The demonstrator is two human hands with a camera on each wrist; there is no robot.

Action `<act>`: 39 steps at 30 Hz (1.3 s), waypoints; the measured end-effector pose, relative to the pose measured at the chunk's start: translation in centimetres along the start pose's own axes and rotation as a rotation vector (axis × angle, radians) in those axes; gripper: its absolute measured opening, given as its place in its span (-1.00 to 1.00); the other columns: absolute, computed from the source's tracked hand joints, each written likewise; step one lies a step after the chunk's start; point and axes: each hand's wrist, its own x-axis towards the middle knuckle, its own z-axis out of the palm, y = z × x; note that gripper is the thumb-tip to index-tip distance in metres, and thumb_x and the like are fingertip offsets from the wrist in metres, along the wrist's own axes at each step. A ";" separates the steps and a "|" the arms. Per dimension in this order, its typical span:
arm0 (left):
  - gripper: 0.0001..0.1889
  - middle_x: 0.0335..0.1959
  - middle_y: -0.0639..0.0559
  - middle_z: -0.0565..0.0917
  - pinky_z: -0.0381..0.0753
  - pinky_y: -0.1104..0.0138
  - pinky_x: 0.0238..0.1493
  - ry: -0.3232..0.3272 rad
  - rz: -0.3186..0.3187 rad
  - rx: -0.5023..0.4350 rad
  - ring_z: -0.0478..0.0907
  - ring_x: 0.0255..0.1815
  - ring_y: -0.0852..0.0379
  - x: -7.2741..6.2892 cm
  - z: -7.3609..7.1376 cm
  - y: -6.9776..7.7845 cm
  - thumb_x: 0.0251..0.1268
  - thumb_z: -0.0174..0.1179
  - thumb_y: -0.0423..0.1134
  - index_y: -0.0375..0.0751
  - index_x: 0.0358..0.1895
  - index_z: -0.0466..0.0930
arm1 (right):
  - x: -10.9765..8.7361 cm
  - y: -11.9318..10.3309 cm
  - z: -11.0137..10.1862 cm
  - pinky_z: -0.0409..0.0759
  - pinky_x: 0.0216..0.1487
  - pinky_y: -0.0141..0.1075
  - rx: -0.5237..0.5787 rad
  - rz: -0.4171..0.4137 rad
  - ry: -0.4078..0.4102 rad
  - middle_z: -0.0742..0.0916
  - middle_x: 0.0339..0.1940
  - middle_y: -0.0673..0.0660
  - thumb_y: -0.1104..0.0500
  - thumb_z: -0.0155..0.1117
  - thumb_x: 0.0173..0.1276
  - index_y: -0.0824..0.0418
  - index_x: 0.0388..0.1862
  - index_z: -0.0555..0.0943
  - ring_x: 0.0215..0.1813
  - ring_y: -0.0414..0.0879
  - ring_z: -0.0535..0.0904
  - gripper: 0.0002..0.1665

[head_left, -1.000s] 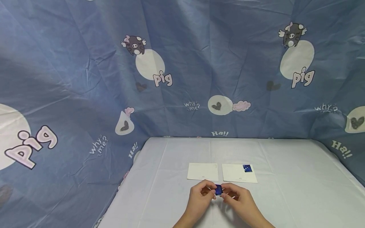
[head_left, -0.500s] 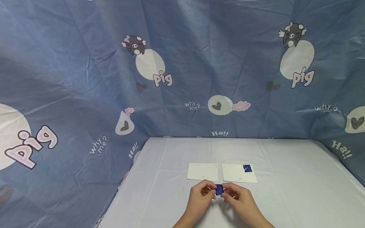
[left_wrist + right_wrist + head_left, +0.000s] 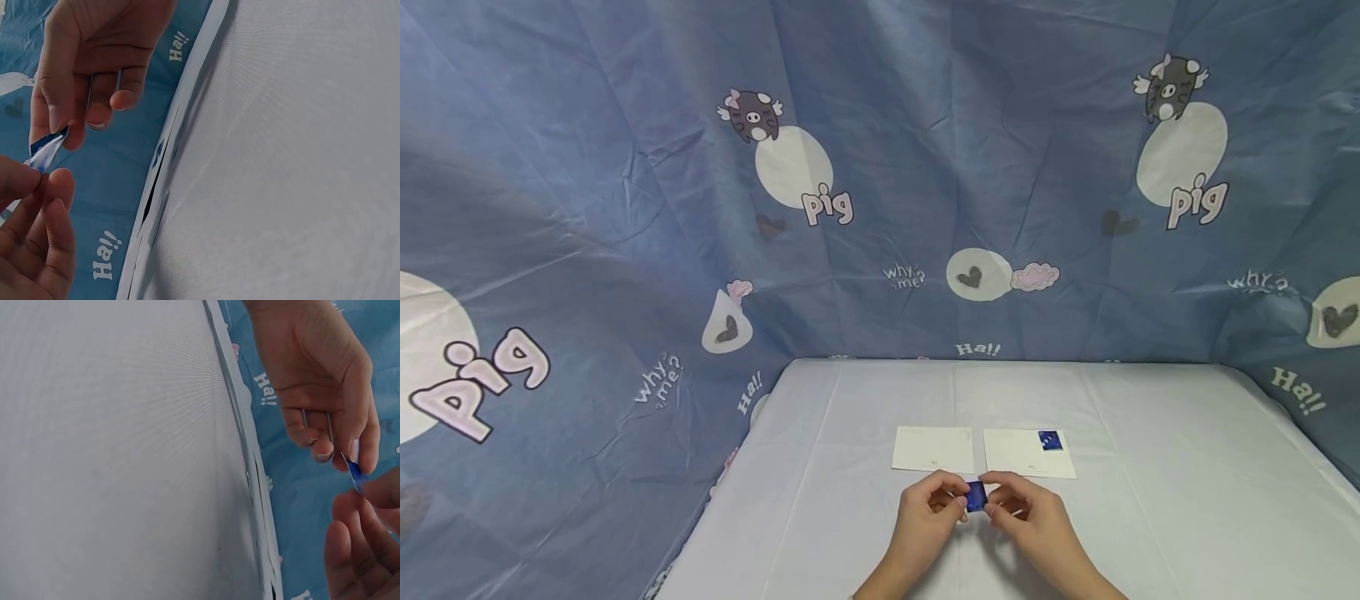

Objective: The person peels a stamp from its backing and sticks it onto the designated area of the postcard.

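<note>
A small blue stamp (image 3: 975, 496) is held between both hands near the front middle of the table, above the white cloth. My left hand (image 3: 927, 512) pinches its left side between thumb and forefinger. On its right side, the thumb and forefinger of my right hand (image 3: 1028, 510) pinch it too. Seen in the left wrist view, the stamp (image 3: 47, 151) looks bent, with a pale sheen; in the right wrist view the stamp (image 3: 356, 475) shows almost edge-on. Beyond the hands lie two white cards: a plain left card (image 3: 932, 448) and a right card (image 3: 1011, 452) bearing another blue stamp (image 3: 1050, 441) at its upper right corner.
A white cloth (image 3: 1165, 467) covers the table. Behind it and along its sides hangs a blue curtain (image 3: 880, 167) with printed pigs and words. The two cards lie side by side with a narrow gap, just past the fingertips.
The held stamp has tilted slightly between the fingers, and the right thumb and forefinger have shifted a little at its edge. The cards stay put; the head view has shifted slightly.
</note>
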 end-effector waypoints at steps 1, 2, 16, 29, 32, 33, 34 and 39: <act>-0.79 -0.30 -0.05 0.71 0.69 0.34 -0.43 -0.001 -0.005 -0.002 0.67 -0.48 0.10 0.0 -0.1 0.0 0.21 0.29 -0.56 -0.18 -0.20 0.69 | 0.0 0.0 0.0 0.66 -0.35 -0.32 0.006 -0.003 0.004 0.76 -0.38 0.01 0.27 0.49 0.25 -0.03 0.05 0.69 -0.43 -0.17 0.67 -0.59; -0.78 -0.30 -0.03 0.71 0.69 0.34 -0.43 -0.001 -0.009 -0.003 0.67 -0.48 0.11 0.1 -0.1 0.0 0.21 0.29 -0.56 -0.17 -0.20 0.69 | 0.1 -0.1 0.0 0.66 -0.35 -0.32 0.012 -0.008 0.008 0.76 -0.38 0.01 0.28 0.48 0.25 -0.04 0.07 0.69 -0.43 -0.16 0.68 -0.57; -0.77 -0.36 -0.12 0.69 0.71 0.17 -0.43 0.008 0.007 -0.036 0.68 -0.50 0.00 0.6 -0.3 -0.5 0.21 0.26 -0.60 -0.23 -0.17 0.69 | 0.1 -0.3 0.2 0.66 -0.29 -0.33 0.024 -0.055 0.038 0.76 -0.35 -0.10 0.25 0.47 0.29 -0.08 0.09 0.72 -0.34 -0.16 0.68 -0.59; -0.80 -0.34 -0.10 0.70 0.71 0.02 -0.31 -0.017 -0.009 0.009 0.69 -0.43 0.03 2.6 -1.4 1.1 0.26 0.29 -0.52 -0.14 -0.17 0.71 | 1.8 -1.2 -0.4 0.68 -0.28 -0.31 0.015 -0.133 0.018 0.76 -0.31 -0.07 0.24 0.48 0.28 -0.06 0.02 0.75 -0.29 -0.16 0.70 -0.65; -0.81 -0.36 -0.06 0.70 0.72 0.03 -0.31 -0.025 0.016 0.013 0.69 -0.44 0.07 2.9 -1.6 1.1 0.27 0.29 -0.50 -0.12 -0.18 0.71 | 2.2 -1.4 -0.5 0.68 -0.26 -0.30 0.041 -0.111 0.012 0.77 -0.32 -0.06 0.20 0.46 0.31 -0.03 0.02 0.75 -0.29 -0.14 0.71 -0.69; -0.81 -0.36 -0.06 0.69 0.72 0.01 -0.31 -0.028 0.019 0.009 0.69 -0.43 0.07 3.0 -1.7 1.1 0.28 0.29 -0.51 -0.13 -0.18 0.71 | 2.3 -1.5 -0.5 0.68 -0.25 -0.30 0.055 -0.103 0.009 0.77 -0.32 -0.08 0.17 0.47 0.31 -0.07 0.01 0.75 -0.29 -0.14 0.71 -0.70; -0.81 -0.36 -0.07 0.69 0.71 0.00 -0.30 -0.029 0.020 0.003 0.69 -0.43 0.07 3.2 -1.7 1.1 0.28 0.29 -0.51 -0.13 -0.18 0.71 | 2.4 -1.7 -0.5 0.69 -0.25 -0.30 0.060 -0.096 0.006 0.77 -0.33 -0.09 0.15 0.47 0.31 -0.08 0.01 0.75 -0.28 -0.14 0.71 -0.71; -0.82 -0.33 -0.08 0.69 0.74 0.09 -0.27 -0.034 -0.004 -0.042 0.69 -0.40 0.07 3.7 -2.0 1.4 0.30 0.27 -0.50 -0.16 -0.16 0.73 | 3.1 -2.3 -0.6 0.69 -0.22 -0.28 0.063 -0.086 0.002 0.78 -0.33 -0.11 0.12 0.49 0.28 -0.12 0.01 0.76 -0.23 -0.12 0.72 -0.69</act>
